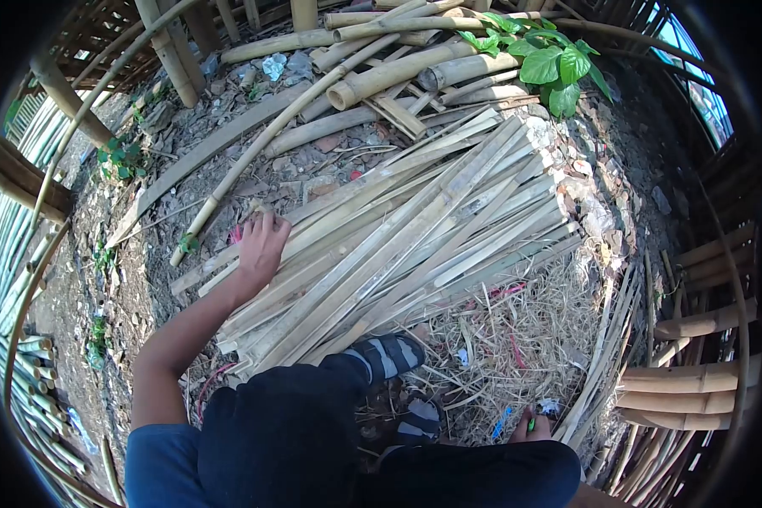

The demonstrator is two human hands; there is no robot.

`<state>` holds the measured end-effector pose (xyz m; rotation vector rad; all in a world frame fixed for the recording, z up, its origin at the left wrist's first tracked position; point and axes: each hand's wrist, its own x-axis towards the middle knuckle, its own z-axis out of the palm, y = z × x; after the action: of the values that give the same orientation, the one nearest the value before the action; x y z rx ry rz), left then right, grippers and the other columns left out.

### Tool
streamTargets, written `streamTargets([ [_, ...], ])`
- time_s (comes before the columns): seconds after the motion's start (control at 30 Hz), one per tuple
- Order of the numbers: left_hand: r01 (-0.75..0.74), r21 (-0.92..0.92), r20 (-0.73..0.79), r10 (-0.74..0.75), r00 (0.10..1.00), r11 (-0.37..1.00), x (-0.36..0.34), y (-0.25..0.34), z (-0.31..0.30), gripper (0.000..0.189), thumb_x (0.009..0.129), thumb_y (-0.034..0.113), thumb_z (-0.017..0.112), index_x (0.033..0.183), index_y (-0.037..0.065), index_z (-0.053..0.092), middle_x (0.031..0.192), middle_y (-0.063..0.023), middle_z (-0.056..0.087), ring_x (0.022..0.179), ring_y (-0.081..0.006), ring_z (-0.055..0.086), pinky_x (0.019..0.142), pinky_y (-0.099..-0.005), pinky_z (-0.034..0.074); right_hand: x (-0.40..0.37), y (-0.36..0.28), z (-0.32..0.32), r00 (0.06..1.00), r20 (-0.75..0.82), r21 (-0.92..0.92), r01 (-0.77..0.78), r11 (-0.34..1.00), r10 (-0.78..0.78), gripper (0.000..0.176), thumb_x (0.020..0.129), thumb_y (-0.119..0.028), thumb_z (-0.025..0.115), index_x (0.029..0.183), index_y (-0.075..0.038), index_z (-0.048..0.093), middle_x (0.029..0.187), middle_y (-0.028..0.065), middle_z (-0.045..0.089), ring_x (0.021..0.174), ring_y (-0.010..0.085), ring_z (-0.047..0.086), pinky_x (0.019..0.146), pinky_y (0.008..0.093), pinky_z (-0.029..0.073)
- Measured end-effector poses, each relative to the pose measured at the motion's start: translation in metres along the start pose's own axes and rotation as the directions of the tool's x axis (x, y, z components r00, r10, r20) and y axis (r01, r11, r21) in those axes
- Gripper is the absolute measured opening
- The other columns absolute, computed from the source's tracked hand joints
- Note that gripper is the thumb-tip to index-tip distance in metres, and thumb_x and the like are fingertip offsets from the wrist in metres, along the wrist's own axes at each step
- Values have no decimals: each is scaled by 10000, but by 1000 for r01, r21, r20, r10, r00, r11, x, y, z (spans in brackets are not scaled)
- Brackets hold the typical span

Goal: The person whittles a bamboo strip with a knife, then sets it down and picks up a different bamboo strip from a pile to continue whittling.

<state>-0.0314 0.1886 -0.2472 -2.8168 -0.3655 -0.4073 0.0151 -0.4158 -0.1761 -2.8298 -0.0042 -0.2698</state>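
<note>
One pile of split bamboo slats (pixel 415 229) lies on the dirt mid-frame, fanned diagonally from lower left to upper right. The left hand (pixel 262 245) is on the pile's upper-left edge: palm down, fingers spread and pressing flat on the slats, nothing clamped. The arm comes in from lower left, with a blue sleeve at the shoulder. The right hand (pixel 533 430) is low, just above the dark-trousered knee and mostly hidden by it. A small green item (pixel 531 421) sits at its fingers, but I can't tell whether the hand is closed on it or what the item is. A striped sandal (pixel 389 356) rests on the near end of the slats, with a second sandal (pixel 419 419) just below it on the ground. Dry straw (pixel 516 339) covers the ground between the pile and the right hand. Round bamboo poles (pixel 398 72) are stacked beyond the pile. One long thin cane (pixel 254 157) runs diagonally past the left hand, close by, contact unclear. A leafy green plant (pixel 550 63) is at upper right. Cut pole ends (pixel 703 389) are stacked at far right, and green poles (pixel 8 245) line the left edge.
</note>
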Motion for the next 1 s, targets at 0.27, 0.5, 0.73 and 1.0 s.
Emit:
streamTargets([
  [0.27, -62, 26, -112, 64, 992, 998, 32, -43, -42, 281, 814, 86, 573, 1091, 57, 540, 1047, -130, 528, 953, -275, 553, 782, -410, 414, 3, 37, 9, 994, 108, -184, 21, 983, -1, 482, 980, -386, 595, 678, -14, 542, 554, 188, 515, 480, 349, 513, 502, 453, 370],
  [0.5, -86, 4, -54, 86, 995, 996, 35, -51, -64, 431, 744, 121, 614, 1155, 27, 529, 1153, -177, 504, 1045, -316, 519, 861, -436, 395, 6, 41, 23, 998, 19, -90, 64, 994, -63, 442, 980, -290, 598, 663, -12, 466, 616, 202, 446, 525, 399, 489, 516, 488, 351],
  [0.73, -97, 35, -47, 99, 994, 995, 39, -49, -73, 423, 753, 132, 611, 1154, 28, 526, 1153, -167, 512, 1048, -311, 527, 862, -430, 402, 0, -10, -13, 997, 56, -147, 54, 988, -47, 473, 980, -320, 600, 647, -17, 456, 552, 170, 394, 471, 328, 455, 487, 452, 330],
  [1.0, 91, 140, -122, -74, 990, 986, 50, -52, -73, 357, 807, 115, 604, 1140, 0, 546, 1032, -129, 586, 989, -262, 571, 825, -395, 439, 13, 5, 34, 995, 55, -131, 86, 988, -79, 482, 995, -342, 572, 657, -16, 469, 550, 139, 396, 485, 282, 449, 495, 430, 330],
])
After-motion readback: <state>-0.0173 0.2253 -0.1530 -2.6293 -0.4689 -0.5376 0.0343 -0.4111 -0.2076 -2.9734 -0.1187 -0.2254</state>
